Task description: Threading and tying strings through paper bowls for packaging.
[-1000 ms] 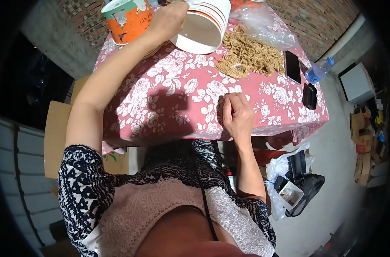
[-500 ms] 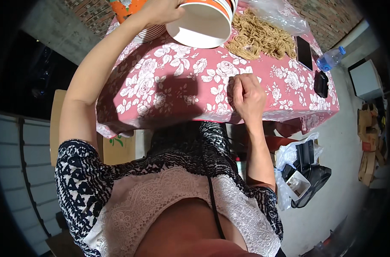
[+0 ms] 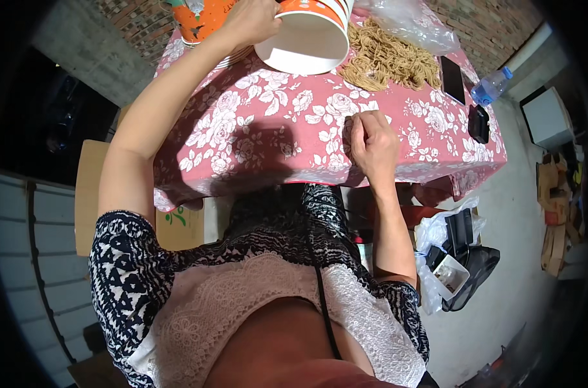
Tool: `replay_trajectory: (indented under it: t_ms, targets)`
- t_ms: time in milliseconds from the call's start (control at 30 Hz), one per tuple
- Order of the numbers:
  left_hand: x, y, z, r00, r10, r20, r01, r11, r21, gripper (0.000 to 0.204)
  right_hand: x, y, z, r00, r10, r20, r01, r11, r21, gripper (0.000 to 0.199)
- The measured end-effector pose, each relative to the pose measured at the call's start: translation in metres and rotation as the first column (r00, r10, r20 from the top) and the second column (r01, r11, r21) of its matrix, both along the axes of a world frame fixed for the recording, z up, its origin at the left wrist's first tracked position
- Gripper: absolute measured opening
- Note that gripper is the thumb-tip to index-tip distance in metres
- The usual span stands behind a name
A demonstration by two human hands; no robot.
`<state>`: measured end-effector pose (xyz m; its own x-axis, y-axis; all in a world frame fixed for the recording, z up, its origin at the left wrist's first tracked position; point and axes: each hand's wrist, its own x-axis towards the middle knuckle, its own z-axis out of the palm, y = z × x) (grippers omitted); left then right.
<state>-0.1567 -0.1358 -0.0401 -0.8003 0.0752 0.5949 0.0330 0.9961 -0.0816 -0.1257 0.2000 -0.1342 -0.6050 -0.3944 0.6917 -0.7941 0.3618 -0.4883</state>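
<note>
White-lined paper buckets with orange outsides lie nested on their side at the table's far edge, the nearest paper bucket [image 3: 307, 45] with its mouth facing me. My left hand [image 3: 254, 24] reaches to its left side, fingers curled against the bucket's edge; the fingertips are partly hidden. Left of that hand stands an orange patterned stack of buckets [image 3: 200, 22], partly behind my forearm. My right hand [image 3: 375, 143] rests on the cloth near the front edge, curled into a loose fist with nothing visible in it.
A pink floral tablecloth [image 3: 262, 165] covers the table. Right of the buckets lie tan yarn [image 3: 391, 58], a clear plastic bag [image 3: 417, 29], a phone [image 3: 452, 80], a small black case [image 3: 479, 124] and a water bottle [image 3: 491, 87]. Bags [image 3: 468, 271] sit at lower right, a cardboard box [image 3: 94, 194] at left.
The view has shifted slightly. My left hand sits a little lower and further right, still at the bucket's side. My right fist stays in place.
</note>
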Motion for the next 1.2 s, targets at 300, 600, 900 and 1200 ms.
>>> replay_trajectory:
  t_ms: [300,600,900,1200]
  targets:
    - [0.029,0.000,0.043,0.983,-0.125,0.136,0.088,0.965,0.248,0.030,0.000,0.002,0.000,1.000,-0.029,-0.001,0.029,0.999,0.024,0.006]
    - [0.126,-0.009,0.049,0.940,-0.166,0.298,-0.196,0.453,0.870,0.014,-0.026,0.023,-0.007,0.814,0.262,0.518,-0.132,0.953,-0.273,0.016]
    - [0.184,0.009,0.030,0.965,-0.011,0.261,-0.254,0.206,0.945,0.038,-0.109,0.017,0.036,0.998,0.025,0.049,-0.033,0.982,0.188,0.013]
    - [0.247,0.024,-0.006,0.976,0.208,-0.063,0.013,0.236,0.972,0.032,-0.173,-0.023,0.040,0.947,0.236,-0.218,-0.106,0.871,0.479,0.019]
